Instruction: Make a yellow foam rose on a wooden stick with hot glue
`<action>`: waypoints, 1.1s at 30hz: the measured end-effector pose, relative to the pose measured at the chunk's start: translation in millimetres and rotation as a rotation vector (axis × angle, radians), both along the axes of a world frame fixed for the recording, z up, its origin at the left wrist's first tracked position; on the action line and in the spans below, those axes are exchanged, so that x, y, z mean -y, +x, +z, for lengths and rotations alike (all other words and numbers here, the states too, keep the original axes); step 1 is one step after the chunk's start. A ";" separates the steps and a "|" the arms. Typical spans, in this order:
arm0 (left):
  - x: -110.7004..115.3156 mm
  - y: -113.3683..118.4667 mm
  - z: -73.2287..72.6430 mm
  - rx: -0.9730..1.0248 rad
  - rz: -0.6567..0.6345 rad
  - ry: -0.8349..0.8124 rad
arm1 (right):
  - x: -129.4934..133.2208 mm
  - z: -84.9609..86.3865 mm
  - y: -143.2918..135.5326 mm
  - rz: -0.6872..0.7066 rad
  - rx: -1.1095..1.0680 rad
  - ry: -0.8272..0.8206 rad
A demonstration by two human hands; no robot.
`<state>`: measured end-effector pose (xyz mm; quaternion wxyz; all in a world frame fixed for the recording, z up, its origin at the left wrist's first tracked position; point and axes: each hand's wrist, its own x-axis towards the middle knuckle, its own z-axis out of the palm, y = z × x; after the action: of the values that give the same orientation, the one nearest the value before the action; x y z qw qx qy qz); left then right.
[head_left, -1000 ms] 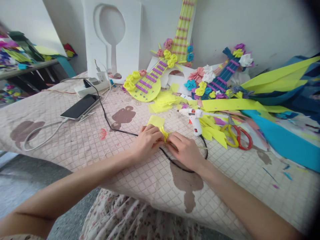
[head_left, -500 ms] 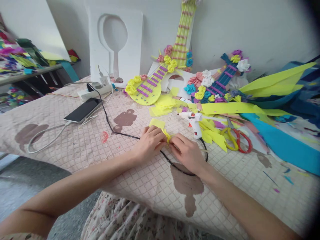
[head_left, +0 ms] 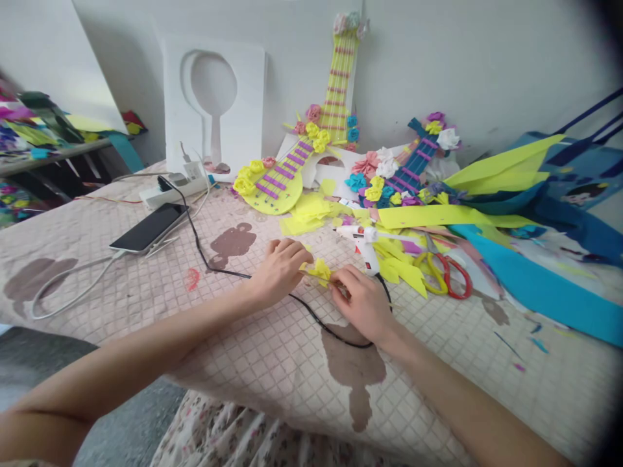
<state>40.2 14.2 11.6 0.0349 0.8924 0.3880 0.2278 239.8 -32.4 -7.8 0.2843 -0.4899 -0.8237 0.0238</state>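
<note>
"What is the yellow flower (head_left: pixel 321 269) made of?"
"Thin, crinkled stuff, papery and matt."
"And the glue gun (head_left: pixel 366 245)?"
"Smooth white plastic."
"And the scissors (head_left: pixel 468 283)?"
"Plastic handles with metallic-looking blades."
"The surface (head_left: pixel 272 360)?"
"Matt, quilted-looking cloth."
"And the phone (head_left: pixel 150 227)?"
"A smooth, glossy screen."
"The white board (head_left: pixel 249 110)?"
"Smooth, matt, much like foam."

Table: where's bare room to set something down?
Bare: between phone, black cord and left forearm; also between that and right forearm, below the cord. Crowded: back right, with glue gun, scissors, blue strip.
</note>
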 end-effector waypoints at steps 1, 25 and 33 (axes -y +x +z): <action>-1.1 0.6 0.3 -0.009 -0.018 -0.005 | -0.2 -0.4 0.3 -0.003 -0.001 -0.003; 17.3 3.0 -6.6 0.055 -0.093 -0.014 | -1.6 0.6 -4.5 0.100 0.080 -0.039; 21.4 5.4 -9.4 0.025 -0.066 -0.002 | -2.9 -0.9 -5.3 0.132 0.099 0.001</action>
<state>45.6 -7.2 2.2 0.0479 0.9017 0.3583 0.2372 234.5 -29.5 -8.8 0.2414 -0.4349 -0.8674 0.0177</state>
